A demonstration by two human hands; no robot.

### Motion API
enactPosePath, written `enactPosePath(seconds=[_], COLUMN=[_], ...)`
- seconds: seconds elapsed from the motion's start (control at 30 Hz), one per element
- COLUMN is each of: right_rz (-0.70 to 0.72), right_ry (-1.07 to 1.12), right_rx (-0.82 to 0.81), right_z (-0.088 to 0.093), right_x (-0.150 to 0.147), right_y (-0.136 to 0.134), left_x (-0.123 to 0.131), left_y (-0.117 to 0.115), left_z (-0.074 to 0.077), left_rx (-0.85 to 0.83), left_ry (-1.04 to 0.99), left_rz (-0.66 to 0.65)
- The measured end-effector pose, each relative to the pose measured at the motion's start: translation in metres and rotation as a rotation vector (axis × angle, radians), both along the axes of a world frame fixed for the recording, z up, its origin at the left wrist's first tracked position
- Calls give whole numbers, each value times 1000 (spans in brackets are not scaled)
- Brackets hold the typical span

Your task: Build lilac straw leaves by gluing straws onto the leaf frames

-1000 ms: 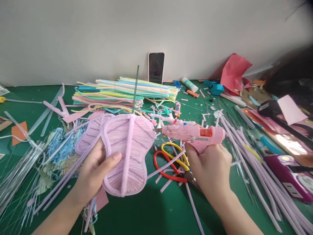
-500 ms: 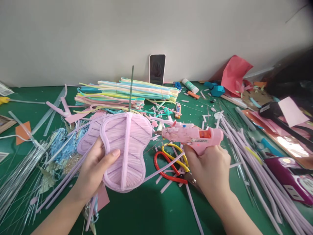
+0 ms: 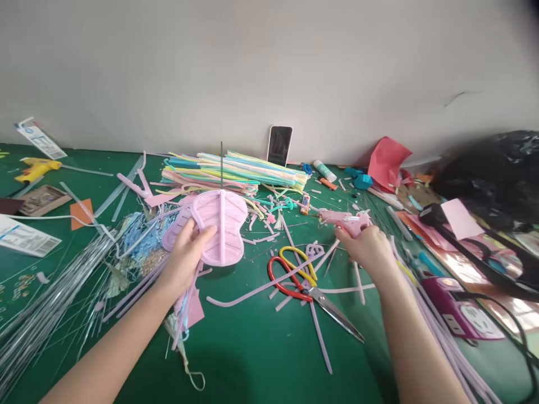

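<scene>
My left hand [image 3: 189, 249] is closed on a lilac pipe-cleaner panel [image 3: 233, 224], shaped like a wavy leaf or wing, with its thumb on the front. A thin dark stem runs straight up from the panel's top, and a second lilac panel [image 3: 174, 227] shows partly behind the hand. At the right, my right hand [image 3: 366, 249] is wrapped around a pink hot glue gun [image 3: 343, 219] whose nozzle faces left, apart from the panel. Scissors [image 3: 320, 294] with one red and one yellow handle lie between and below the hands, among lilac pipe cleaners [image 3: 261, 289].
Bundles of coloured pipe cleaners [image 3: 236, 168] lie by the wall, near a leaning phone [image 3: 279, 145]. Silver wires [image 3: 54, 303] and a yellow glue gun [image 3: 37, 168] are at left. A purple power strip [image 3: 458, 311] with a black cable sits right, before a black bag [image 3: 492, 168].
My right hand has drawn the glue gun away from the panel, to the right and farther back. My left hand still holds the panel, now farther from the camera. The view has shifted and widened.
</scene>
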State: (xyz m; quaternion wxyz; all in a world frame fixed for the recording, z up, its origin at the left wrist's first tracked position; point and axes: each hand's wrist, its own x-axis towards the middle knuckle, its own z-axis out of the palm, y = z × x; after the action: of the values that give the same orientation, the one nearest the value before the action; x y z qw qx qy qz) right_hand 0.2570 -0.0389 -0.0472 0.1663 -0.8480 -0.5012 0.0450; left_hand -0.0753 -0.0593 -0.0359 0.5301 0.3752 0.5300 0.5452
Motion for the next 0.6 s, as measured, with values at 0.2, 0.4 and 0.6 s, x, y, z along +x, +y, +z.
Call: enactPosePath(seconds=[0.2,0.4,0.6], right_rz=[95,1185,1296], right_ry=[-194,144,223], right_rx=[6,110,40], right_z=[18,4,-6], right_x=[-35,-129,-139], right_y=[-35,-84,-86], left_x=[-9,-8,-10], left_y=[2,2,2], left_z=[-7,-7,-7], left_rx=[89,71,-104], left_ry=[76,16,34], left_rz=[-47,-63,15])
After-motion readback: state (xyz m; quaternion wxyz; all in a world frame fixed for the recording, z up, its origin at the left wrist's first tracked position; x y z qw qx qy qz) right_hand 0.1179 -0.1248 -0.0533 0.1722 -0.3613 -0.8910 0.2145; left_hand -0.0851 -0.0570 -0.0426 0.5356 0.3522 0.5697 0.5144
